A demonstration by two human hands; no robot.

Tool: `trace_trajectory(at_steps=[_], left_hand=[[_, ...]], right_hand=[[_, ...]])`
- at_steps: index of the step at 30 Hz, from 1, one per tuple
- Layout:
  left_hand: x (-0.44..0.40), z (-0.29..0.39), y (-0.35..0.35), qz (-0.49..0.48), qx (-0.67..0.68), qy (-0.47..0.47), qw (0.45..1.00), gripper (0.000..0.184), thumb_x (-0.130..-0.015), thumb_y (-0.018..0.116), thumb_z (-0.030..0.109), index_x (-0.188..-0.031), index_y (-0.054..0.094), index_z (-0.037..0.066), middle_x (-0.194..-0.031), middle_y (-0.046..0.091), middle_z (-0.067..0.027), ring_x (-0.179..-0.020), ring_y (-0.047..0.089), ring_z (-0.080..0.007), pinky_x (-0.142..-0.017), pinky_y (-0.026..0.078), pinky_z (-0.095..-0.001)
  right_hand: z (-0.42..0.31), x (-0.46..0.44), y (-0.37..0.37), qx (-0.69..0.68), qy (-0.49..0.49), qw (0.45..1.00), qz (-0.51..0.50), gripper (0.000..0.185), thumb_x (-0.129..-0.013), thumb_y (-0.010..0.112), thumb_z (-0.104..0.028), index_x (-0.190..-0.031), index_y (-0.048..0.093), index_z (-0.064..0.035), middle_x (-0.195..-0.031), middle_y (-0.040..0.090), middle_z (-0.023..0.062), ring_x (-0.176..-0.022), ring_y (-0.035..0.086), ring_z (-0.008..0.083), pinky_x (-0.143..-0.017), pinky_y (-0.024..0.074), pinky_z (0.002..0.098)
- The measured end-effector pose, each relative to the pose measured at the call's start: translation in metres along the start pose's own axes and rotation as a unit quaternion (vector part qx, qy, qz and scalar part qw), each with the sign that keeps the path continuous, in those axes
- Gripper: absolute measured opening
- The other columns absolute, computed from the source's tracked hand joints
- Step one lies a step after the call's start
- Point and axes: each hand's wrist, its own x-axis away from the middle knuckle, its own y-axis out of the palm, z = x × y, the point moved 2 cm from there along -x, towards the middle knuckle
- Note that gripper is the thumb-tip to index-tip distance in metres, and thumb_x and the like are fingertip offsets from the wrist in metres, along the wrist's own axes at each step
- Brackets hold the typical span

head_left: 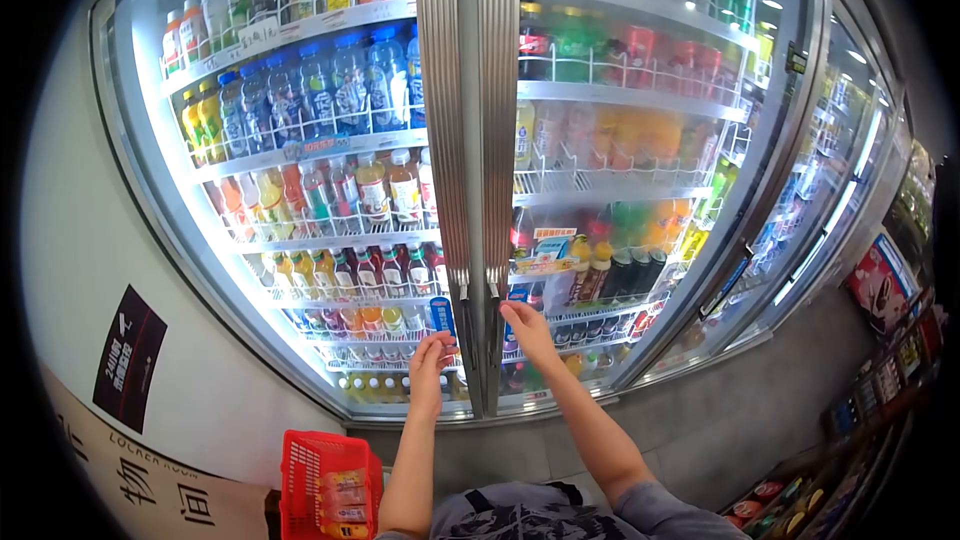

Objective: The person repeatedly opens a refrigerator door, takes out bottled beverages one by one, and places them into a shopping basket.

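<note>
Two glass fridge doors stand before me, their tall ribbed metal door frames meeting in the middle. My right hand (527, 328) is closed at the dark handle (494, 325) of the right door, its fingertips against the inner edge. Lower down, my left hand (431, 360) is beside the left door's handle (464, 325), with loosely bent fingers and nothing visible in them. Whether it touches the handle I cannot tell. Just above it, a blue label (441, 317) is on the left door. Behind the glass, blue-capped water bottles (348, 90) and juice bottles (372, 190) fill wire shelves.
A red shopping basket (300, 470) with packaged items (343, 502) is on the floor at my lower left. More fridge doors (800, 180) continue to the right. A rack of packaged goods (800, 500) stands at the lower right. A white wall (200, 340) borders the fridge on the left.
</note>
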Motion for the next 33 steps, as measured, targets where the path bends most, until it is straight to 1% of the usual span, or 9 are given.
trace_trajectory(at_steps=[5,8,11,12,15,22,29,31,33], left_hand=[[0.001,0.034,-0.010,-0.014,0.007,0.010,1.000,0.025,-0.101,0.046,0.017,-0.114,0.064,0.005,-0.104,0.067,-0.0032,-0.092,0.062,-0.0121,-0.080,0.046,-0.0265],[0.010,0.046,-0.029,-0.004,0.009,0.016,1.000,0.024,-0.101,0.046,0.017,-0.113,0.063,0.005,-0.104,0.066,-0.0040,-0.091,0.062,-0.0128,-0.080,0.047,-0.0271],[0.022,0.046,-0.051,0.009,0.003,0.011,1.000,0.024,-0.100,0.048,0.019,-0.111,0.063,0.004,-0.103,0.065,-0.0042,-0.092,0.063,-0.0132,-0.081,0.048,-0.0265],[0.026,0.046,-0.057,0.008,0.003,0.010,1.000,0.024,-0.100,0.048,0.019,-0.112,0.063,0.004,-0.104,0.065,-0.0043,-0.092,0.063,-0.0133,-0.081,0.047,-0.0262],[0.034,0.048,-0.067,0.005,0.000,0.008,1.000,0.024,-0.100,0.048,0.019,-0.112,0.063,0.005,-0.105,0.066,-0.0045,-0.093,0.063,-0.0135,-0.081,0.047,-0.0257],[0.073,0.062,-0.098,0.015,-0.009,0.003,1.000,0.025,-0.101,0.047,0.020,-0.114,0.063,0.005,-0.105,0.066,-0.0045,-0.093,0.063,-0.0139,-0.081,0.047,-0.0266],[0.094,0.075,-0.119,-0.012,-0.022,-0.016,1.000,0.027,-0.101,0.047,0.022,-0.114,0.063,0.004,-0.105,0.066,-0.0046,-0.094,0.062,-0.0129,-0.082,0.046,-0.0264],[0.089,0.066,-0.118,-0.027,-0.024,-0.023,0.999,0.027,-0.102,0.047,0.022,-0.115,0.062,0.004,-0.105,0.066,-0.0046,-0.094,0.062,-0.0129,-0.082,0.046,-0.0266],[0.079,0.049,-0.105,-0.041,0.014,-0.031,0.999,0.027,-0.102,0.047,0.023,-0.114,0.062,0.005,-0.104,0.066,-0.0044,-0.093,0.062,-0.0128,-0.082,0.046,-0.0270]], right_hand=[[0.002,-0.030,0.020,0.081,0.039,0.996,0.007,0.050,-0.098,0.053,-0.045,-0.099,0.069,0.0029,-0.089,0.070,0.0096,-0.088,0.064,0.0127,-0.081,0.0485,0.0270],[0.008,-0.049,0.037,-0.068,0.177,0.982,0.013,0.059,-0.094,0.051,-0.057,-0.091,0.068,-0.0004,-0.077,0.066,0.0094,-0.071,0.066,0.0213,-0.069,0.0499,0.0298],[0.023,-0.047,0.040,-0.059,0.118,0.990,0.043,0.046,-0.097,0.050,-0.047,-0.073,0.056,-0.0079,-0.063,0.052,0.0027,-0.058,0.056,0.0170,-0.059,0.0452,0.0305],[0.010,-0.039,0.046,-0.091,0.113,0.988,0.044,0.044,-0.097,0.050,-0.043,-0.067,0.046,-0.0120,-0.059,0.043,0.0002,-0.052,0.045,0.0151,-0.054,0.0397,0.0314],[0.013,-0.043,0.049,-0.101,0.125,0.985,0.056,0.043,-0.097,0.050,-0.042,-0.066,0.042,-0.0136,-0.057,0.038,-0.0004,-0.050,0.041,0.0150,-0.052,0.0363,0.0310],[0.017,-0.058,0.053,-0.066,0.109,0.986,0.107,0.037,-0.097,0.047,-0.038,-0.068,0.042,-0.0155,-0.055,0.037,-0.0036,-0.047,0.038,0.0108,-0.048,0.0329,0.0288],[0.012,0.003,0.053,-0.023,0.130,0.975,0.179,0.035,-0.095,0.049,-0.037,-0.070,0.047,-0.0134,-0.056,0.039,-0.0035,-0.048,0.039,0.0101,-0.048,0.0325,0.0272],[0.007,0.034,0.044,-0.031,0.101,0.975,0.195,0.044,-0.095,0.051,-0.040,-0.065,0.052,-0.0083,-0.055,0.045,-0.0009,-0.049,0.044,0.0105,-0.046,0.0319,0.0279],[-0.009,0.068,0.037,-0.024,0.120,0.974,0.192,0.038,-0.095,0.053,-0.035,-0.068,0.052,-0.0082,-0.058,0.044,-0.0022,-0.050,0.042,0.0085,-0.046,0.0320,0.0268]])
